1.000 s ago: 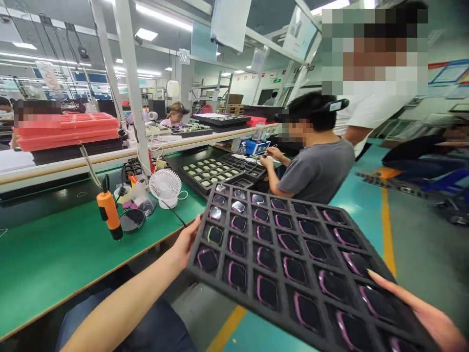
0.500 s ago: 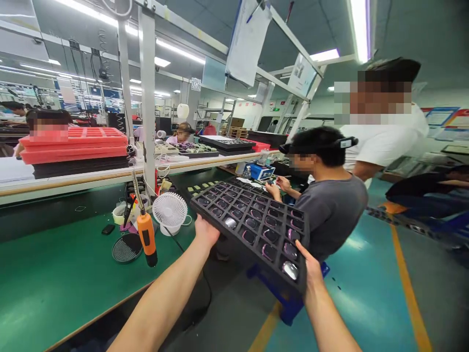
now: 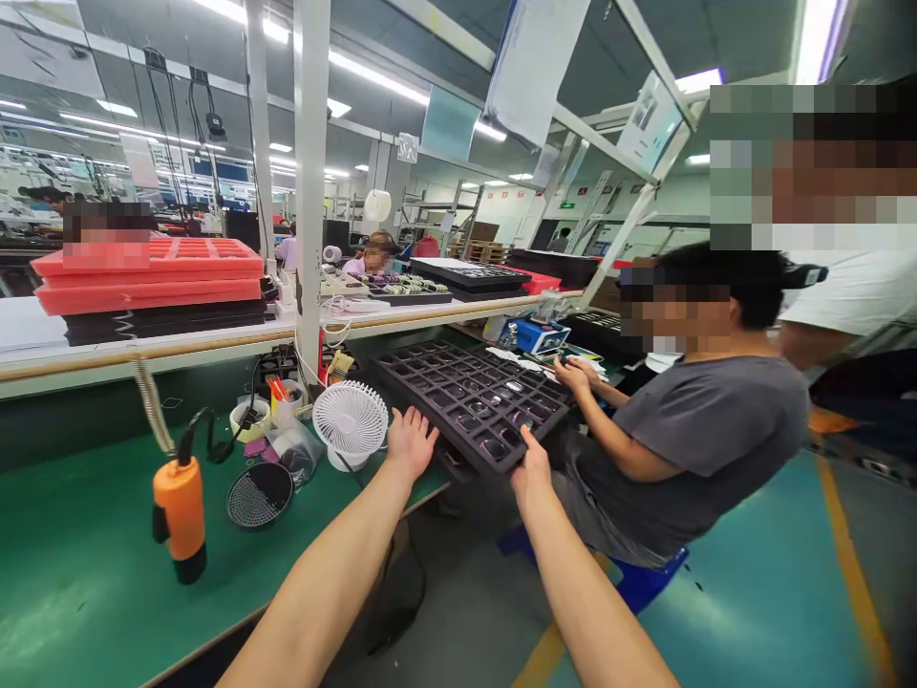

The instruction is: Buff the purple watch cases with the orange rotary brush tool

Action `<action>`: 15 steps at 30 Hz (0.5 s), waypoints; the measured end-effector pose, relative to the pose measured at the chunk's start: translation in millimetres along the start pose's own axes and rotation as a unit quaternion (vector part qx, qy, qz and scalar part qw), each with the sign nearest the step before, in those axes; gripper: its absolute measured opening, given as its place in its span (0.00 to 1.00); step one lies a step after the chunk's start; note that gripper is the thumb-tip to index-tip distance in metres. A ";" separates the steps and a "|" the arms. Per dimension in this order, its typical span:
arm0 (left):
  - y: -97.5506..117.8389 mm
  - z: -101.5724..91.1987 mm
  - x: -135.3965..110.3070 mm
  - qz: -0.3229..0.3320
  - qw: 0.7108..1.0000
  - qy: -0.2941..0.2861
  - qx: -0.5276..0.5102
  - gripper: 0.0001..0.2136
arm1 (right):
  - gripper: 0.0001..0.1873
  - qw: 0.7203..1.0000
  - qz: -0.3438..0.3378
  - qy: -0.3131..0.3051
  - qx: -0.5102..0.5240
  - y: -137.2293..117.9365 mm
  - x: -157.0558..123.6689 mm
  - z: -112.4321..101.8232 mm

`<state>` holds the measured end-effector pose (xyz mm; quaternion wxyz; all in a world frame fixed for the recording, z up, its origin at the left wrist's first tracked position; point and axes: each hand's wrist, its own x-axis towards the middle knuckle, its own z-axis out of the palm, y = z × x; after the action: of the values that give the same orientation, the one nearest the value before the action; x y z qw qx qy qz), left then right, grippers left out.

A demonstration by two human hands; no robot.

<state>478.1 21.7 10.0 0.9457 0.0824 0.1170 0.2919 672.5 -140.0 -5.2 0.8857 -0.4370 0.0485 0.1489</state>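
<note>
A black foam tray (image 3: pixel 465 441) divided into many pockets spans the gap at the bench's right end. Dark, glossy rounded pieces lie in its pockets, a few of them catching the light. My right hand (image 3: pixel 531 468) grips the tray's near corner, thumb on top and the other fingers hidden below. Against the tray's left side, my left hand (image 3: pixel 412 441) is open with its fingers spread; whether it bears any weight I cannot tell. A small white fan (image 3: pixel 350 420) stands just left of that hand.
An orange electric screwdriver (image 3: pixel 179 511) hangs over the green bench (image 3: pixel 86 564). Near it are a round black mesh disc (image 3: pixel 259 495) and a tape roll (image 3: pixel 250 419). A seated co-worker (image 3: pixel 716 430) is close on the right. Red foam trays (image 3: pixel 150 277) are stacked on the shelf.
The tray has moved forward, away from me, and lies flatter toward the bench. My left hand's fingers have come out from under its edge and spread. My right hand followed the near corner.
</note>
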 end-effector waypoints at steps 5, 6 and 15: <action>-4.6 -20.2 -4.1 0.010 1.000 0.016 0.007 0.20 | 0.24 0.995 -0.042 0.061 -0.064 20.8 17.1 28.5; -3.9 -21.2 -4.9 0.010 1.000 0.016 0.012 0.20 | 0.24 0.993 -0.056 0.069 -0.079 23.4 14.8 34.1; 7.2 -11.1 -51.3 -0.019 0.994 -0.020 0.106 0.20 | 0.24 0.941 -0.257 0.090 -0.201 -18.9 -71.9 41.9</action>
<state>430.1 -0.8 9.8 0.9392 0.1856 0.1297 0.2582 608.1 -133.7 50.4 0.7798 -0.6148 -0.0166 -0.1170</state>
